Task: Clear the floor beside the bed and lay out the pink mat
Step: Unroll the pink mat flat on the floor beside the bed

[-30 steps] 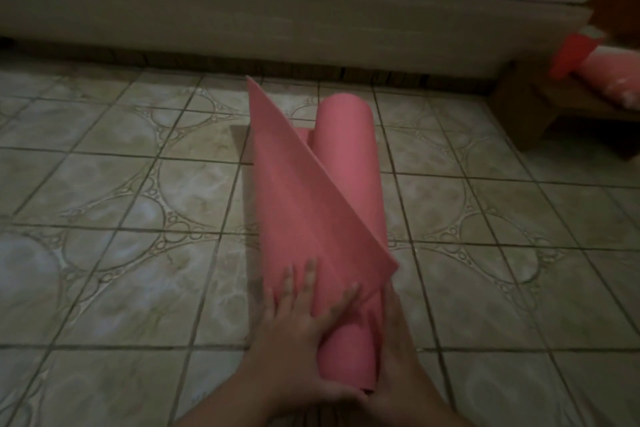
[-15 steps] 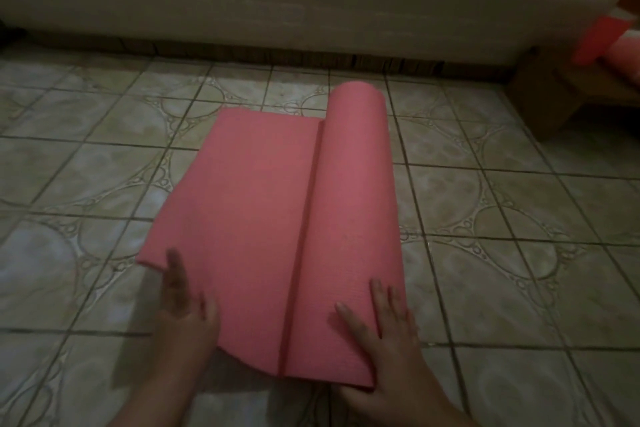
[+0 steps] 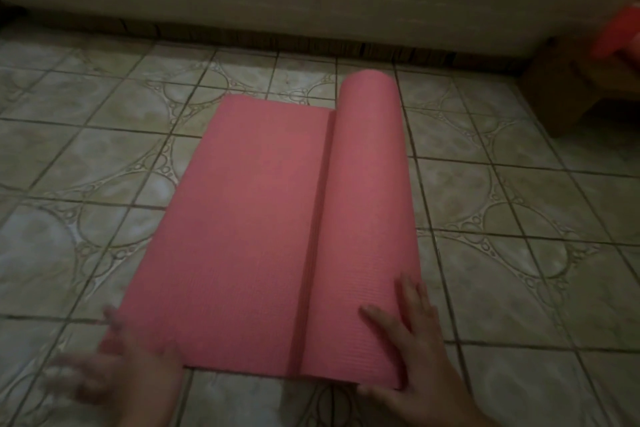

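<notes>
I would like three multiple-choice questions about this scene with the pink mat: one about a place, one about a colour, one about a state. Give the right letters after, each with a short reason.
1. Where does the right hand rest?
A. on the rolled part of the pink mat, at its near end
B. on the bed
C. flat on the tiles, away from the mat

2. What colour are the floor tiles?
A. dark blue
B. pale greenish grey with curved patterns
C. plain black

3. In what state is the mat?
A. fully rolled up
B. fully flat
C. partly unrolled, with a roll left on the right

Answers:
1 A: its fingers lie on the roll's near end.
2 B: the pale patterned tiles show all around the mat.
3 C: the flat sheet lies left of the roll, and the left hand is at its near left corner.
</notes>
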The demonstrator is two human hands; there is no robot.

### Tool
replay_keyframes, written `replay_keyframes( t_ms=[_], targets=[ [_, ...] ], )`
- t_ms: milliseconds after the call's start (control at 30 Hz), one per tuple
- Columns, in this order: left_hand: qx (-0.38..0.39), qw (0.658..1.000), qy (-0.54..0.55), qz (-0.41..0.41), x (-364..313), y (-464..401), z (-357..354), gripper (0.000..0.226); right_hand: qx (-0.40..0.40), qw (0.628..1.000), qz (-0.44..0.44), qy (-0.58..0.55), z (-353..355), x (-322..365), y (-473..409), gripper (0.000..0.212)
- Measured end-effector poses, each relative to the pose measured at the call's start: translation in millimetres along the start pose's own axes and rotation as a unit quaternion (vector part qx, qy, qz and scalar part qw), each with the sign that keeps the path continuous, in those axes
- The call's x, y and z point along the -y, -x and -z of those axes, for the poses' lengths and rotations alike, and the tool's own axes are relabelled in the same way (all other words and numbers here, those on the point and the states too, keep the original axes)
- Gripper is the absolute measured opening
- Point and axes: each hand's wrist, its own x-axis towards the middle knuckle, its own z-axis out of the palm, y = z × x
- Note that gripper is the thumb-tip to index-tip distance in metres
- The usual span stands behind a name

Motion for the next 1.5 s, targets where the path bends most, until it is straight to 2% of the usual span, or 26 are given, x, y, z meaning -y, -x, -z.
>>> replay_keyframes(
  t_ms=[33,100,167,233,300,433,533,667,767,1000,1167,1267,1367,1433,1500],
  targets=[
    [0.006,0.999,-0.021,-0.027,-14.7,1.3,-3.3,0.102,-0.03,1.0,-0.006,0.004,-1.1,6.2,-3.7,0.084],
    [0.011,0.984,-0.077,-0.163,-52.7,11.0,-12.2,0.093,-0.079,0.996,-0.027,0.039,-6.5,27.1,-17.6,0.079],
    [0.058,0.945,-0.126,-0.297,-89.1,23.6,-26.5,0.085,-0.066,0.992,-0.049,0.093,-14.8,50.2,-34.5,0.074],
    [0.132,0.917,-0.164,-0.339,-103.1,24.4,-46.5,0.081,-0.035,0.988,-0.057,0.142,-24.0,62.7,-50.1,0.076],
    [0.167,0.909,-0.207,-0.322,-98.8,18.1,-61.9,0.081,0.001,0.981,-0.066,0.181,-30.9,65.2,-61.6,0.082],
    [0.157,0.925,-0.216,-0.272,-93.8,20.4,-60.5,0.081,0.037,0.973,-0.105,0.201,-34.1,55.2,-68.3,0.088],
    [0.158,0.933,-0.201,-0.254,-90.7,25.2,-57.4,0.085,0.027,0.974,-0.144,0.174,-25.8,49.0,-63.6,0.096],
    [0.155,0.934,-0.201,-0.252,-83.8,27.0,-52.2,0.088,0.022,0.967,-0.231,0.105,-0.3,33.1,-54.7,0.122],
    [0.16,0.934,-0.209,-0.244,-76.7,24.3,-43.0,0.091,0.055,0.97,-0.236,0.02,16.8,28.3,-50.8,0.132],
    [0.15,0.944,-0.215,-0.202,-24.5,1.5,-4.9,0.094,0.085,0.977,-0.17,-0.093,4.0,52.7,-37.1,0.127],
    [0.116,0.952,-0.216,-0.182,-11.4,-6.2,4.0,0.097,0.132,0.969,-0.198,-0.068,17.6,48.8,-34.8,0.128],
    [0.105,0.963,-0.186,-0.165,-36.6,10.4,-9.5,0.089,0.075,0.977,-0.198,-0.033,22.9,54.1,-47.3,0.117],
    [0.123,0.946,-0.186,-0.233,-73.9,25.8,-31.6,0.086,0.016,0.981,-0.194,0.021,11.8,65.2,-64.4,0.103],
    [0.146,0.93,-0.2,-0.271,-94.5,31.7,-44.0,0.09,0.004,0.972,-0.224,0.067,6.4,59.0,-71.4,0.106],
    [0.174,0.923,-0.206,-0.276,-102.3,32.9,-53.6,0.101,-0.012,0.961,-0.264,0.078,8.3,42.5,-72.7,0.111]
  ],
)
